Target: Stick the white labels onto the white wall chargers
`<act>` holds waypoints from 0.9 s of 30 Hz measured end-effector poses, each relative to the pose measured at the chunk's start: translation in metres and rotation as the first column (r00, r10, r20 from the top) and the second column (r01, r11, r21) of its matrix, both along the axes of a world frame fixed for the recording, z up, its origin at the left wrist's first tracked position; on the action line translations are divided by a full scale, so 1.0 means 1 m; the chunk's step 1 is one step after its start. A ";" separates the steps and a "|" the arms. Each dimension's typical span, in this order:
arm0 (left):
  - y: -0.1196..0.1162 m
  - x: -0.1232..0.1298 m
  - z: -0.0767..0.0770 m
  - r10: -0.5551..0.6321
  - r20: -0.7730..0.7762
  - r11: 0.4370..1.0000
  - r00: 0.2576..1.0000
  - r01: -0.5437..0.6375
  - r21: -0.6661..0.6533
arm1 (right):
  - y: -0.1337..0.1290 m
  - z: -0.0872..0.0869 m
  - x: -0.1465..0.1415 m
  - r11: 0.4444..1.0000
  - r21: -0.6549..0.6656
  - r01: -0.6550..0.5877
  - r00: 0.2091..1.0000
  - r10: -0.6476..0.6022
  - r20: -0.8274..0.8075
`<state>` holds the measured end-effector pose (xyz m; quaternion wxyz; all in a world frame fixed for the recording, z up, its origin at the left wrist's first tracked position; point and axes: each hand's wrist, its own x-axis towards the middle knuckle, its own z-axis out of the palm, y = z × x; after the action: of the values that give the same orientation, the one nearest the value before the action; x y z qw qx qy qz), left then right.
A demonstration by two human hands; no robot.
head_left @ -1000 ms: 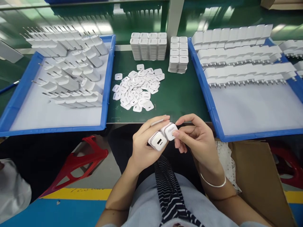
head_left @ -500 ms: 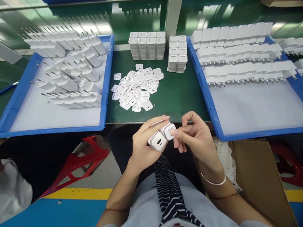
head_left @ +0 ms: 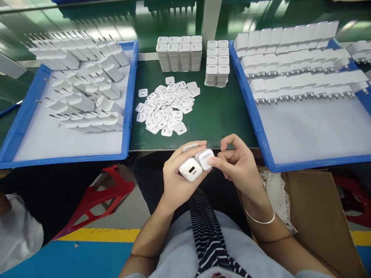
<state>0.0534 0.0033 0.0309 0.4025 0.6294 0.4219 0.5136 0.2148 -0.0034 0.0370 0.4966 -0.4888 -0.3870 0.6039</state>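
My left hand (head_left: 176,181) is wrapped around two white charger bodies held side by side. The end face of the nearer charger (head_left: 190,170) shows a wide dark slot and a narrow one. A loose white cover plate (head_left: 190,146) is tucked between the fingers of the same hand. On the end of the other charger sits a white cover plate with grey lettering (head_left: 205,156). The thumb of my right hand (head_left: 242,166) presses on the edge of that lettered plate, its other fingers curled; their contact with it is partly hidden.
A pile of loose cover plates (head_left: 166,108) lies on the green table, with stacked plates (head_left: 179,54) and a smaller stack (head_left: 217,63) behind. Blue-rimmed trays of white chargers stand left (head_left: 127,127) and right (head_left: 262,148). Below are a red stool (head_left: 95,200) and a cardboard box (head_left: 319,216).
The held chargers have tilted slightly, and the lettered plate's face shows more clearly. The right fingers have curled in closer, with the thumb still on that plate.
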 end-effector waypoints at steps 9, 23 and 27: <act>0.004 -0.009 -0.013 -0.089 0.226 0.970 0.970 0.136 -0.201 | 0.002 -0.014 -0.006 0.992 0.073 -0.099 0.981 0.110 -0.161; 0.010 -0.021 0.000 -0.315 0.045 0.936 0.948 0.318 -0.149 | 0.024 -0.014 0.009 0.967 0.192 -0.169 0.985 0.172 0.000; 0.009 -0.022 0.000 -0.366 -0.015 0.913 0.930 0.356 -0.198 | 0.035 -0.010 0.013 0.931 0.183 -0.315 0.940 0.281 0.192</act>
<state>0.0316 0.0124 0.0307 0.5381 0.6679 0.3560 0.3710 0.2282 0.0315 0.0268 0.4147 -0.4162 -0.5579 0.5860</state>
